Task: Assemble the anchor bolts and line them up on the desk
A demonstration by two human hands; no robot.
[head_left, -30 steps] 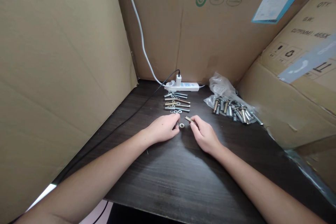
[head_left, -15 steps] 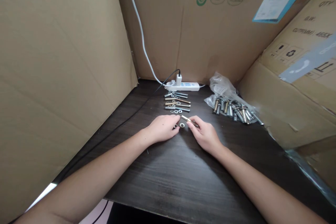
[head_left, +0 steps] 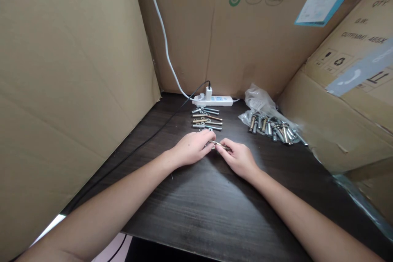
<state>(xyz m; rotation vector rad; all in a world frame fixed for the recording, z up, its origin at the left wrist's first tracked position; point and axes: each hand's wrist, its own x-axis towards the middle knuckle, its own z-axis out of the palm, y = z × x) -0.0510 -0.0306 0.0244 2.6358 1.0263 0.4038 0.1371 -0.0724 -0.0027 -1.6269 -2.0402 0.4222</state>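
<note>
My right hand (head_left: 238, 156) pinches a brass-coloured expansion bolt (head_left: 226, 147) between thumb and fingers. My left hand (head_left: 194, 147) is closed over the bolt's left end, and its fingertips hide part of the sleeve there. A washer (head_left: 213, 147) lies on the table just under the bolt, partly covered. Beyond my hands, taken-apart bolts (head_left: 207, 123) lie in rows, silver and brass-coloured, with sleeves, washers and nuts beside them. Loose washers (head_left: 210, 130) at the near row are partly hidden by my left hand.
At the right, several assembled expansion bolts (head_left: 270, 127) spill from a clear plastic bag (head_left: 260, 99). A white power strip (head_left: 222, 100) with a plugged-in charger stands at the back; a black cable (head_left: 147, 141) crosses the table's left. Cardboard boxes (head_left: 184, 28) wall in three sides.
My left hand has moved slightly right and closed on the bolt's left end. My right hand has shifted the bolt a little down and left, over the washer.
</note>
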